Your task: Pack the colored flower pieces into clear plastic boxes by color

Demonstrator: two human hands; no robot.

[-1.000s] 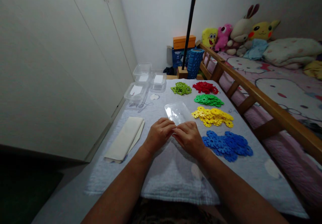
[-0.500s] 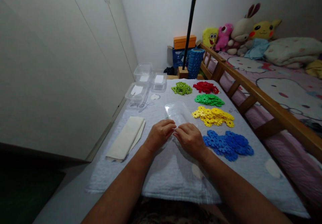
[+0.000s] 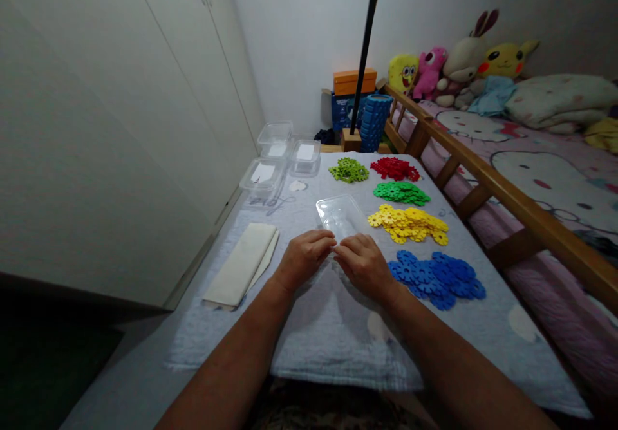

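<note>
My left hand and my right hand meet at the middle of a table covered with a pale cloth. Both have curled fingers pinching the near edge of a clear plastic container, which reaches away from me. Right of my hands lie heaps of flat plastic flower discs: blue, yellow, green, red and lime.
A folded cream cloth lies to the left. Several clear lidded boxes stand at the far left corner by white cupboard doors. A wooden bed rail runs along the right, with plush toys behind. A black pole rises at the back.
</note>
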